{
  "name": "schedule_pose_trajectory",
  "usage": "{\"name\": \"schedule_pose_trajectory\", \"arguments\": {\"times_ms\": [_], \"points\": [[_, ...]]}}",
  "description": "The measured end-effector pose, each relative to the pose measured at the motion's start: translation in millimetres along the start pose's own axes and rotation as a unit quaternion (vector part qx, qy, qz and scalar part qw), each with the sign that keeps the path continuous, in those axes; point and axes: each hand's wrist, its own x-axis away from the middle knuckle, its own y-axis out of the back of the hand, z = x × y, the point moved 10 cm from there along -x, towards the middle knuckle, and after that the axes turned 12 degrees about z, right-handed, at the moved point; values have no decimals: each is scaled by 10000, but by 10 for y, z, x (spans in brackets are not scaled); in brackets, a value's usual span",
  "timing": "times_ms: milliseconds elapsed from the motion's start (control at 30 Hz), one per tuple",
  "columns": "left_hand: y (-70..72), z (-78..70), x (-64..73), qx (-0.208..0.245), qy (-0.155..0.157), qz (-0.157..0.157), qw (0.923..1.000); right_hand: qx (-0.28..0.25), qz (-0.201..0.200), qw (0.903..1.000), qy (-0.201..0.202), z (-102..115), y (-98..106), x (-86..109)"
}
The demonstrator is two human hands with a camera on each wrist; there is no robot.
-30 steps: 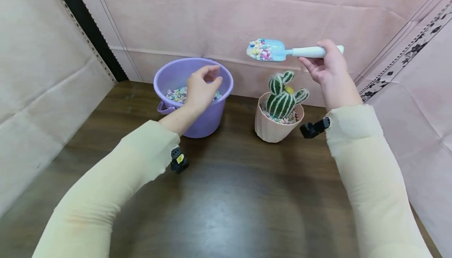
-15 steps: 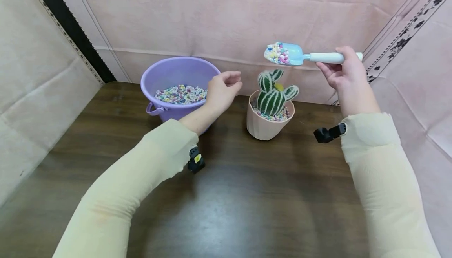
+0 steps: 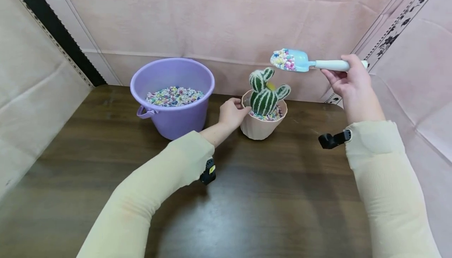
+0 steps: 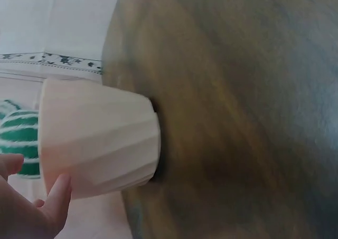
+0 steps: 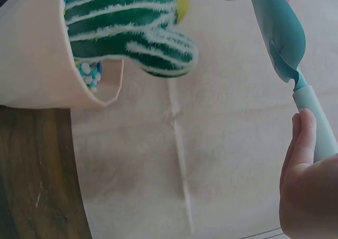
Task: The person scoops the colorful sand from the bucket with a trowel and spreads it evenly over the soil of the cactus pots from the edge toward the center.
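Note:
A pale pink flower pot (image 3: 259, 127) stands upright on the table, holding a fuzzy green cactus (image 3: 265, 101) with white stripes and a yellow flower. My left hand (image 3: 231, 114) is at its left side, thumb and fingers on the rim; in the left wrist view a fingertip (image 4: 62, 186) lies against the outer wall. My right hand (image 3: 354, 79) grips the white handle of a light blue garden trowel (image 3: 300, 61), held level above and to the right of the cactus. Small pastel pebbles (image 3: 283, 59) lie in its blade.
Left of the pot stands a purple bucket (image 3: 176, 118), partly filled with the same multicoloured pebbles (image 3: 174, 96), its handle (image 3: 144, 112) hanging down. A pink cloth backdrop (image 3: 212, 22) rises behind the dark wooden table (image 3: 247, 203), with pale cloth on both sides.
My left hand has come from over the bucket, rightward and down to the pot's rim. The loaded trowel has moved right and slightly lower relative to the cactus. The view has shifted right.

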Motion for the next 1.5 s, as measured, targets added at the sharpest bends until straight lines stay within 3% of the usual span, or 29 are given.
{"name": "schedule_pose_trajectory", "arguments": {"times_ms": [233, 667, 933, 1133, 1333, 1500], "points": [[-79, 105, -53, 145, 66, -212, 9996, -88, 34, 10000, -13, 41, 100, -12], [-67, 158, -188, 463, 263, -70, 9986, -119, -7, 9999, 65, 227, 355, 9], [32, 312, -334, 1213, 295, -39, 9922, -168, 1, 9998, 59, 279, 485, -9], [22, 393, -265, 1482, 471, -126, 9878, -70, 4, 10000, -48, 275, 581, -47], [-73, 373, -142, 1140, 487, 159, 9922, -60, -4, 9999, -105, 247, 653, -99], [-41, 364, -138, 674, 421, 136, 9967, -50, 3, 9999, -141, 188, 694, -138]]}}
